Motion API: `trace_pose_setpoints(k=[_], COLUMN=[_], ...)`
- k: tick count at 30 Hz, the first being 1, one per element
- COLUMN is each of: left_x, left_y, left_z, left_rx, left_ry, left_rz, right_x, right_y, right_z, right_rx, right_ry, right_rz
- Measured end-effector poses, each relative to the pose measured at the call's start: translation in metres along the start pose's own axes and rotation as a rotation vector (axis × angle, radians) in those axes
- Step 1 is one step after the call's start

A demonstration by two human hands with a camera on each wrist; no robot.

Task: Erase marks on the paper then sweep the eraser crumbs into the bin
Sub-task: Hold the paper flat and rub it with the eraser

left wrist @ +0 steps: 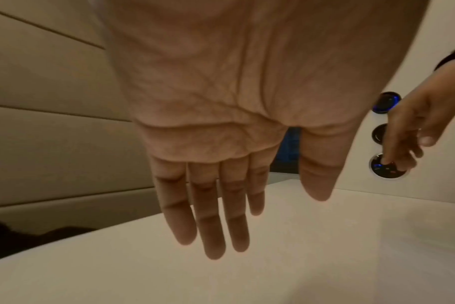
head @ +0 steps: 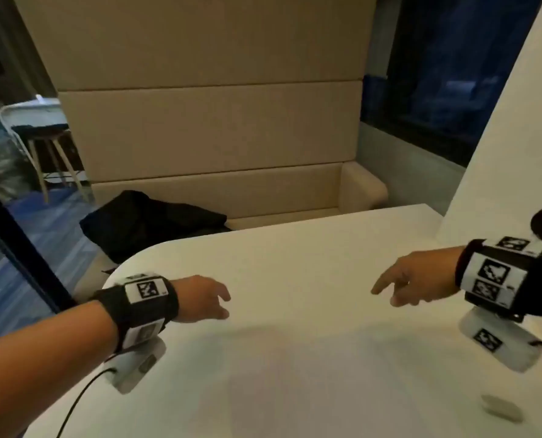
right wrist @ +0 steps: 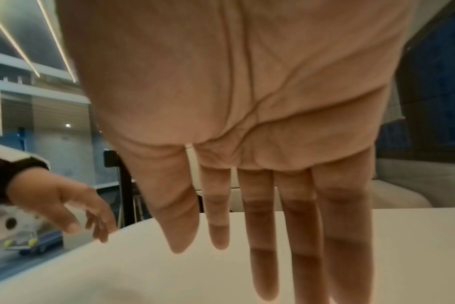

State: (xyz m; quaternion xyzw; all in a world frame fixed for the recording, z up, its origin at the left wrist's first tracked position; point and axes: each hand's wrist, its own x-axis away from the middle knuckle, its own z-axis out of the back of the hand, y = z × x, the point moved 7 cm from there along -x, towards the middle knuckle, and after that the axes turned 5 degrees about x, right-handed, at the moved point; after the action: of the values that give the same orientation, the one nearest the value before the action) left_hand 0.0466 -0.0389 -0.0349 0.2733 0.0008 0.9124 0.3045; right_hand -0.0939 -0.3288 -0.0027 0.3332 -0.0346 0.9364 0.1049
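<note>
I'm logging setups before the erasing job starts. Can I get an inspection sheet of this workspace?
Surface: white table with a rounded corner.
Job's things: a small pale block, possibly the eraser, near the right edge; too blurred to be sure. Paper, bin: nothing seen.
Clutter: nothing seen.
Hands: left hand and right hand above the table, fingers relaxed, holding nothing.
Cables: black cable from the left wrist unit.
Surroundings: beige padded bench, dark bag on it, round sockets in the white wall.

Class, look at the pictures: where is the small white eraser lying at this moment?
In the head view, the eraser lies flat on the white table near its bottom-right corner, below the right hand, untouched.
</note>
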Motion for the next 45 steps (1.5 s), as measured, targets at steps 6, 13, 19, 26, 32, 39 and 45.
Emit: trace_pose_setpoints(k=[6, 13, 19, 26, 32, 39, 45], left_x=[-0.014, 0.006, 0.032, 0.061, 0.078, 0.079, 0.062], left_y=[0.030, 0.059, 0.068, 0.074, 0.083, 0.082, 0.066], left_z=[-0.017, -0.085, -0.146, -0.184, -0.202, -0.188, -0.179], left_rx=[-0.071, -0.078, -0.171, -0.295, -0.340, -0.245, -0.186], left_ry=[0.101, 0.156, 0.045, -0.011, -0.015, 0.055, 0.002], left_rz=[-0.052, -0.113, -0.115, -0.134, -0.171, -0.210, -0.155], right_x=[-0.024, 0.002, 0.033, 0.041, 0.044, 0.059, 0.043], right_y=[0.017, 0.039, 0.070, 0.082, 0.066, -0.032, -0.122], right_z=[-0.024, -0.093, -0.162, -0.196, -0.193, -0.142, -0.137], right_rx=[-0.009, 0.039, 0.091, 0.054, 0.024, -0.179, -0.123], right_ry=[0.093, 0.244, 0.131, 0.147, 0.249, 0.454, 0.439], right_rz=[-0.103, -0.170, -0.299, -0.359, -0.258, 0.072, 0.312])
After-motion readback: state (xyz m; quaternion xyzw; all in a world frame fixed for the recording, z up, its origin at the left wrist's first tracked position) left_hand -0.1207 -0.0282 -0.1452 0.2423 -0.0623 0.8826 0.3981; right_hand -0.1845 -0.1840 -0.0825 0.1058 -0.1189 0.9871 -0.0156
